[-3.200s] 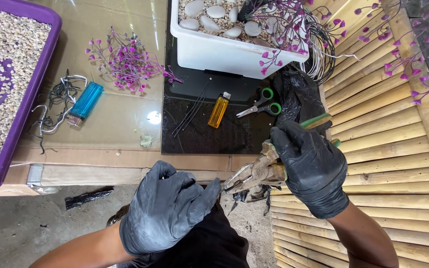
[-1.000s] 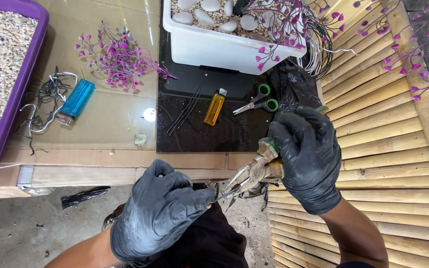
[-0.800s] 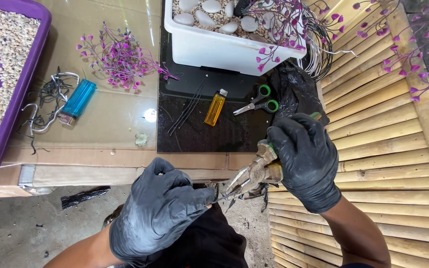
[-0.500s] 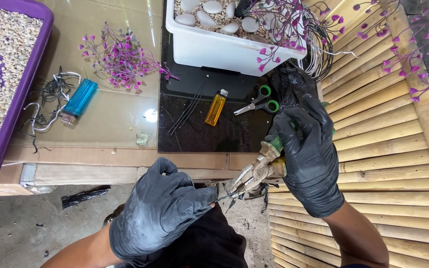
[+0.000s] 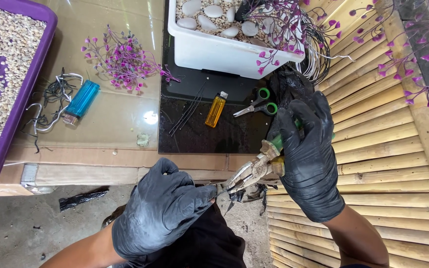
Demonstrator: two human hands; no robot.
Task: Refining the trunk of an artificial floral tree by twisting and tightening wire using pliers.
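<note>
1. Compared with the earlier pictures, the right hand [image 5: 310,159] in a black rubber glove sits a little higher on the green handles of the metal pliers [image 5: 254,171], and the left hand [image 5: 162,211] in a black rubber glove stays almost in the same place.
2. Right hand: its fingers are wrapped tightly around the handles of the pliers, just below the black plastic mat [image 5: 214,134].
3. The nose of the pliers points down and to the left, away from the mat, and it reaches the fingertips of the left hand.
4. Left hand: it is curled into a narrow grip at the nose of the pliers. What it pinches there is too small to tell.
5. On the mat lies a small yellow lighter [image 5: 216,110], and just to the right of it a pair of scissors with green handle rings [image 5: 258,103].
6. A few thin black wires [image 5: 187,109] lie at the left part of the mat.
7. At the far edge of the mat stands a white plastic tub with white pebbles [image 5: 209,49].
8. To the left of the mat, on the glass top, lie a bunch of purple artificial flowers [image 5: 122,59] and a blue lighter [image 5: 80,101].
9. Far to the left of the mat is a purple tray of small gravel [image 5: 26,94].
10. To the right of the mat is a bamboo slat panel [image 5: 388,149].
</note>
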